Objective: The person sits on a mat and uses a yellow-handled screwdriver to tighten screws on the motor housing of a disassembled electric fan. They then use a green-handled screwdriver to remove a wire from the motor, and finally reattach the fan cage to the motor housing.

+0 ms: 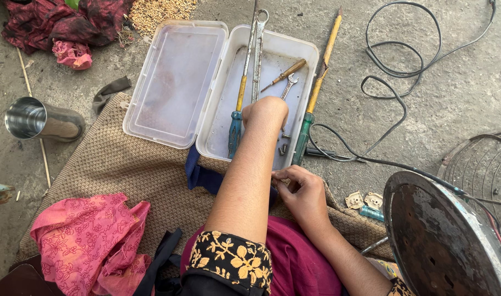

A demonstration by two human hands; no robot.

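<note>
A: What is the left hand (265, 112) doing?

B: It reaches into the white plastic box (272, 52), the grip curled together over the tray floor. Whether it pinches anything I cannot tell; the fingers are hidden under the knuckles.

A: And the right hand (302, 194)?

B: It rests at 5 o'clock from the box, over the brown woven mat (124, 164), its grip closed with fingertips drawn together. If something small sits between them, it is too small to tell.

A: What lies in the box?

B: A blue-handled screwdriver (238, 109) just at 9 o'clock of the left hand, a long flat spanner (257, 55) beside it, a small wooden-handled tool (286, 73) and a small wrench (287, 85) at 12 to 1 o'clock, and loose screws (283, 148) at 4 o'clock. The open lid (173, 82) at 9 o'clock holds nothing.

A: Outside it?

B: A green-handled screwdriver (310, 118) leans across the box's edge at 3 o'clock, a black cable (395, 71) beyond, a steel cup (39, 119) far at 9 o'clock.
</note>
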